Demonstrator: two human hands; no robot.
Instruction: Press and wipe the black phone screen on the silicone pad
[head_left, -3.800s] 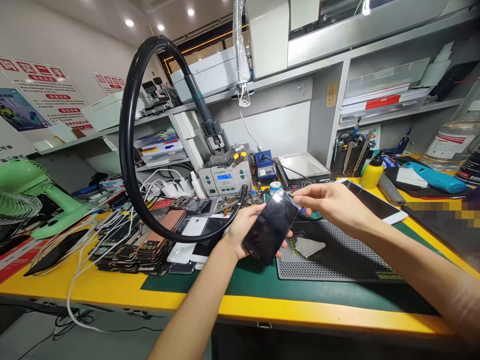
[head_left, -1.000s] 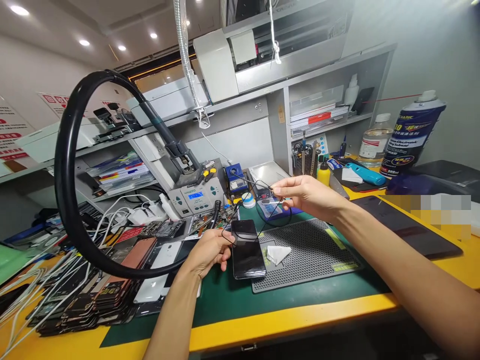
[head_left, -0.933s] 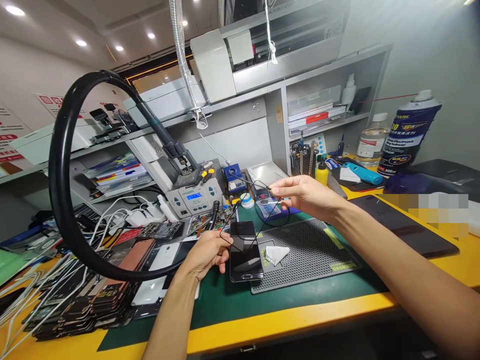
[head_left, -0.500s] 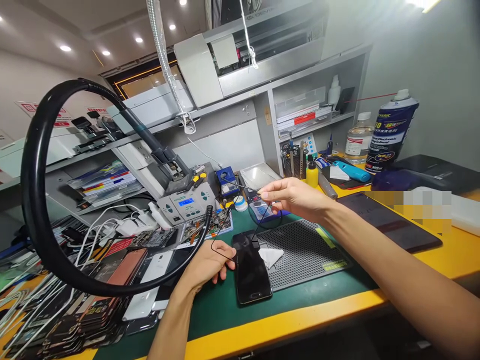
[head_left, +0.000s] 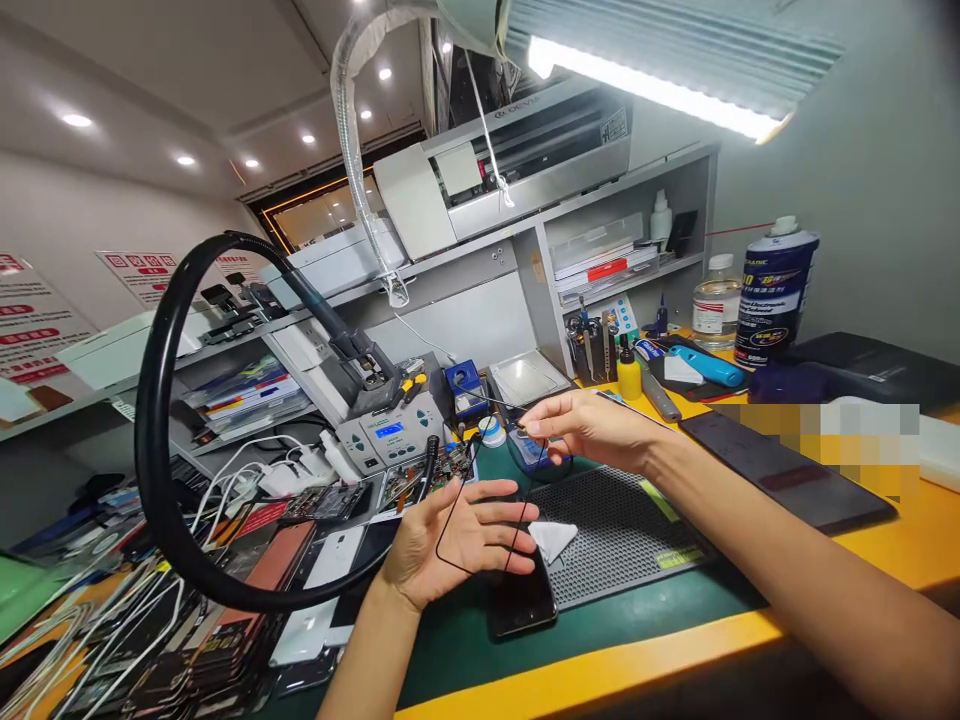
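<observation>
My right hand pinches a thin black rectangular frame, no thicker than a cord, by its upper end and holds it up over the bench. The frame's lower end hangs in front of my left hand, which is open with the palm up and fingers spread. Below the left fingers lies a black smartphone, its upper part hidden by that hand. A folded white cloth rests beside the phone on a grey perforated mat.
At left, a black hose loops in front of a soldering station. Stacked phone parts and white cables crowd the left side. To the right lie a dark tablet-like panel and a spray can. A lamp hangs overhead.
My left hand has let go of the thin frame's lower end and opened, turning palm up over the phone. My right hand still pinches the frame. The view has tilted upward.
</observation>
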